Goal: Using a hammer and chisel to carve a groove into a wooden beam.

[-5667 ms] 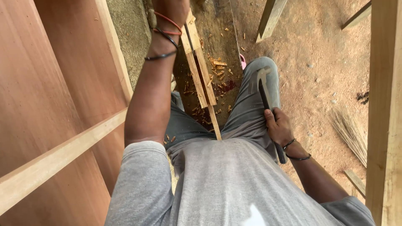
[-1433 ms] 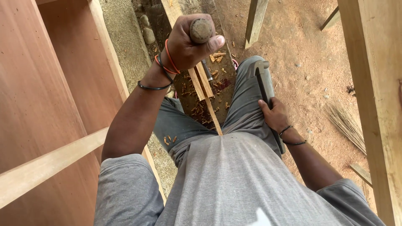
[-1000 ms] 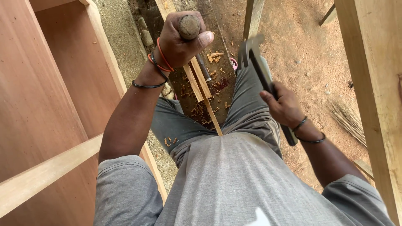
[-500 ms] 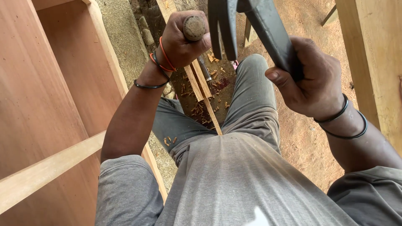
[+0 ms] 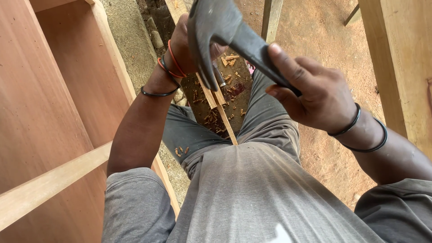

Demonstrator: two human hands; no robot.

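Raised now, the claw hammer (image 5: 216, 31) in my gripping right hand (image 5: 315, 96) covers my closed left hand (image 5: 184, 45); wood chips (image 5: 216, 112) lie below, chiselling unfinished.

You have no packages, labels, signs or screens before you here. Nothing printed or boxed shows anywhere you look.

We log: claw hammer (image 5: 216, 31) | dark metal head, curved claw pointing down | raised, tilted, handle in our right hand (image 5: 315, 96) | head overlapping our left hand (image 5: 182, 45), contact unclear
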